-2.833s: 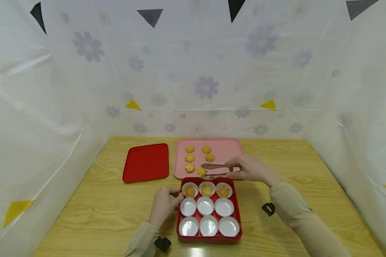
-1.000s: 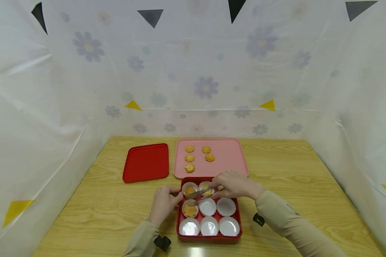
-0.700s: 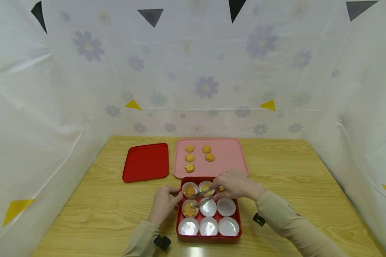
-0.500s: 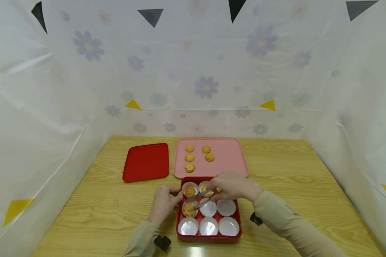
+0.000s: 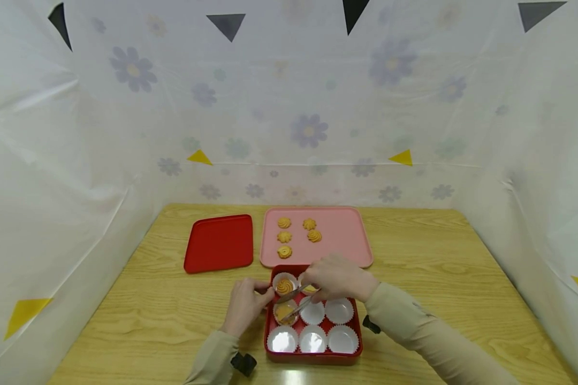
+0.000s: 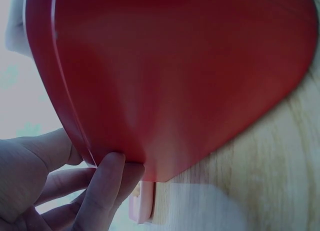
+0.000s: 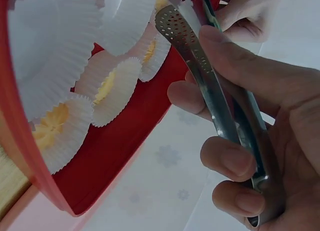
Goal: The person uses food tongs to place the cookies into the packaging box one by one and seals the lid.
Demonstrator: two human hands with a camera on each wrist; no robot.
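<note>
My left hand point(image 5: 246, 306) grips the left rim of a red box point(image 5: 313, 359), thumb over the rim and fingers against the outer wall. White fluted paper cups point(image 5: 343, 339) line the box in three rows. The right hand point(image 5: 338, 277) holds perforated metal tongs point(image 7: 220, 103). Their arms stand apart, tips over a flower-shaped cookie point(image 5: 284, 311) in the middle row's left cup. In the back row, a swirl cookie point(image 5: 284, 286) sits in the left cup. The right wrist view shows a cookie point(image 7: 52, 123) in the back-right cup, which my hand hides in the head view.
A pink tray point(image 5: 342, 224) behind the box carries several piped cookies point(image 5: 284, 237), mostly on its left half. To its left lies a flat red lid-like tray point(image 5: 219, 244). White sheeting point(image 5: 289, 107) surrounds the wooden table point(image 5: 173, 321) at the back and sides.
The right hand has moved from the pink tray to the box with the tongs; one cookie went from tray to middle-left cup. Lately the hand shifted slightly left. The left hand stays put.
</note>
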